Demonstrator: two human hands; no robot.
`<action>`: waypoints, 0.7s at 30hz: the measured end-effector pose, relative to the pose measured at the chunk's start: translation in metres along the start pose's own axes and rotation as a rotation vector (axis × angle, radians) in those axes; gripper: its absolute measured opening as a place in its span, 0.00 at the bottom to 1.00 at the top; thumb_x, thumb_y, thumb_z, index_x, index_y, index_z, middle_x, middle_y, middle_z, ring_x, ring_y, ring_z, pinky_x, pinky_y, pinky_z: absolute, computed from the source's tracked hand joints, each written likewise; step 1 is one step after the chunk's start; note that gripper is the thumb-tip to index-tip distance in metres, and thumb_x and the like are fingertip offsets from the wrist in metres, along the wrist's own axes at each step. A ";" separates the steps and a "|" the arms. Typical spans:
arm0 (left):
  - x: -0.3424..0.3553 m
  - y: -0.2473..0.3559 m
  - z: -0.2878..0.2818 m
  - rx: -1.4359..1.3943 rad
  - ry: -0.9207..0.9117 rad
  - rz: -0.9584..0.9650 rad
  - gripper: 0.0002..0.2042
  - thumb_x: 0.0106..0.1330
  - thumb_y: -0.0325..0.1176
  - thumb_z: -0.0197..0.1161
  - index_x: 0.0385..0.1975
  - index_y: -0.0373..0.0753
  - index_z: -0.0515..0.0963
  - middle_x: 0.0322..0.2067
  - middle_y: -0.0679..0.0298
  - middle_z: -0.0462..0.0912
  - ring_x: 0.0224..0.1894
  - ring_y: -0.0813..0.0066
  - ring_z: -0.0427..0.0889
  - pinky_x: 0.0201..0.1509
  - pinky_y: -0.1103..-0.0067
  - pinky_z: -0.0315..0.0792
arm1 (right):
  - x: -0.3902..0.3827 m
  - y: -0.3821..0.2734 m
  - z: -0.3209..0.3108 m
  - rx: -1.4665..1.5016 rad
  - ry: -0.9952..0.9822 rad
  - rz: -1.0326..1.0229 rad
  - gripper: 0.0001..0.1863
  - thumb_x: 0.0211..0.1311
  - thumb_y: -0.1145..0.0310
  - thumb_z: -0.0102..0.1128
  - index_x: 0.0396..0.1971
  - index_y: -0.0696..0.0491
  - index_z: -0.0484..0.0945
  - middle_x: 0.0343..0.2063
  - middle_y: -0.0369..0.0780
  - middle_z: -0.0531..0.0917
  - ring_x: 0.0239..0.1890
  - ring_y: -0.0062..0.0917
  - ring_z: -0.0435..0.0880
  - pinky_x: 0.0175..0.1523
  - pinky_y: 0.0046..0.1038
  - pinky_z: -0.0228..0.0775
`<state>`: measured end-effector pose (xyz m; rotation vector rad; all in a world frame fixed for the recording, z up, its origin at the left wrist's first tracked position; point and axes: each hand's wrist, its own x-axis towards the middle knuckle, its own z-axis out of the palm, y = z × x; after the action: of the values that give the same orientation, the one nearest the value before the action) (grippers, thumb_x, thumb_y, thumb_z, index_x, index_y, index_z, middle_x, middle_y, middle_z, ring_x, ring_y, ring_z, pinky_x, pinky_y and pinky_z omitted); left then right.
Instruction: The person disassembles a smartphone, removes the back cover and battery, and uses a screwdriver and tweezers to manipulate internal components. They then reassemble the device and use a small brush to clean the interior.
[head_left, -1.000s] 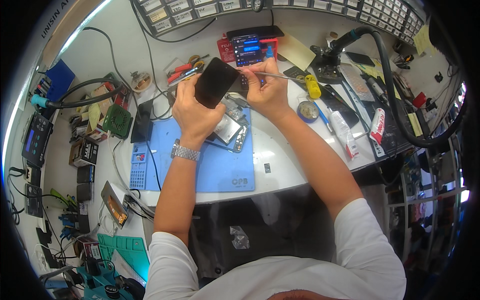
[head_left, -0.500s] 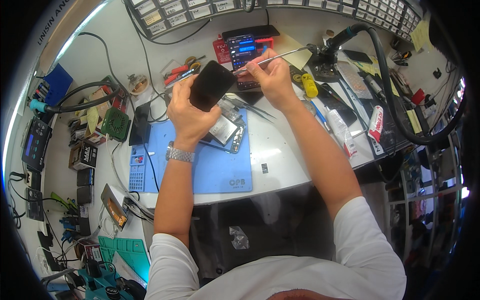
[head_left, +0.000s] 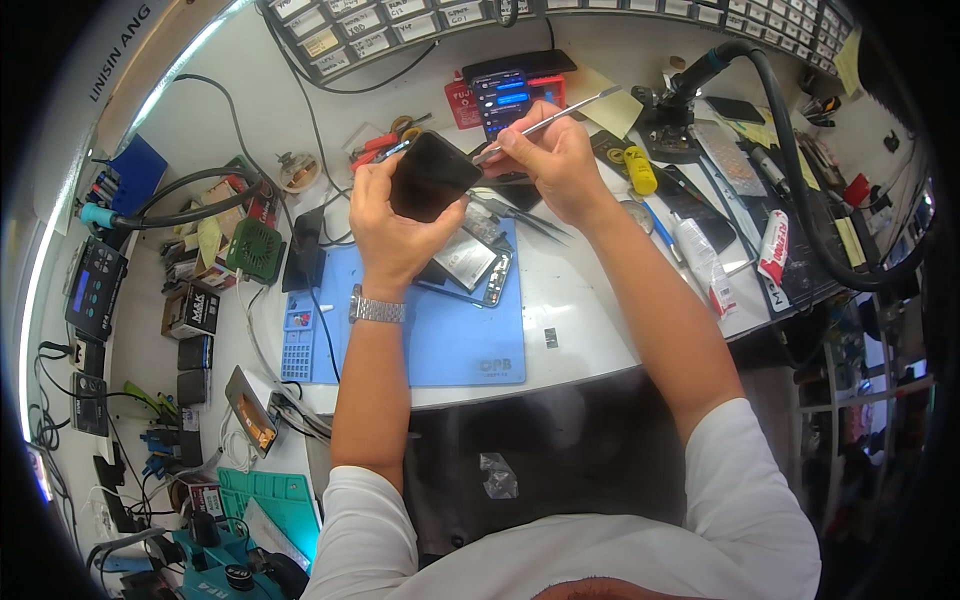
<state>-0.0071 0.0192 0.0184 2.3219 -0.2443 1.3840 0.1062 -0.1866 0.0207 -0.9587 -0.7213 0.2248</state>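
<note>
My left hand (head_left: 395, 235) is closed around a black phone screen (head_left: 434, 176), fingers on one edge and thumb on the other. Between the fingers of my right hand (head_left: 560, 165) is a thin metal spudger (head_left: 565, 112); its lower tip meets or nearly meets the screen's right edge. Below my left hand, an opened phone with its battery (head_left: 468, 262) exposed lies on the blue mat (head_left: 440, 345). Tweezers (head_left: 520, 215) rest beside it. A lit phone (head_left: 500, 100) leans behind my hands.
To the right lie a yellow bottle (head_left: 640, 170), white tubes (head_left: 703, 262) and a black hose (head_left: 790, 180) on a stand. Boxes and a green fan-like block (head_left: 256, 250) stand left. Labelled drawers (head_left: 390, 30) line the back. A teal microscope (head_left: 225, 560) sits lower left.
The whole view has shifted, so things appear farther right. Both hands keep their holds on the screen and spudger, with the spudger still at the screen's right edge.
</note>
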 end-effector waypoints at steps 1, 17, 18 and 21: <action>0.001 0.000 -0.002 0.046 -0.002 0.012 0.31 0.46 0.33 0.85 0.54 0.37 0.84 0.46 0.59 0.81 0.50 0.62 0.85 0.52 0.68 0.83 | -0.002 -0.001 0.003 -0.029 0.004 -0.009 0.08 0.78 0.74 0.66 0.43 0.57 0.73 0.40 0.50 0.90 0.44 0.34 0.95 0.53 0.36 0.91; 0.001 -0.003 0.007 -0.037 0.031 0.219 0.28 0.52 0.25 0.80 0.53 0.45 0.75 0.68 0.43 0.79 0.58 0.43 0.86 0.60 0.59 0.82 | -0.015 0.003 0.026 -0.248 -0.005 -0.234 0.08 0.74 0.78 0.68 0.42 0.55 0.76 0.35 0.39 0.89 0.41 0.21 0.93 0.48 0.24 0.85; 0.002 -0.001 0.006 -0.034 0.028 0.221 0.28 0.52 0.24 0.80 0.53 0.45 0.76 0.68 0.43 0.78 0.58 0.44 0.86 0.59 0.59 0.83 | -0.015 0.003 0.027 -0.246 -0.004 -0.238 0.07 0.75 0.78 0.68 0.42 0.56 0.76 0.35 0.39 0.89 0.41 0.21 0.93 0.48 0.24 0.85; 0.002 0.003 0.004 -0.044 0.013 0.206 0.27 0.51 0.24 0.80 0.53 0.46 0.78 0.68 0.44 0.77 0.57 0.46 0.86 0.56 0.61 0.85 | -0.015 0.003 0.028 -0.257 -0.005 -0.258 0.08 0.74 0.78 0.68 0.42 0.56 0.76 0.35 0.39 0.89 0.41 0.21 0.93 0.47 0.24 0.85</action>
<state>-0.0038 0.0145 0.0190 2.3030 -0.5171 1.4735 0.0773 -0.1730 0.0216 -1.0958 -0.8842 -0.0947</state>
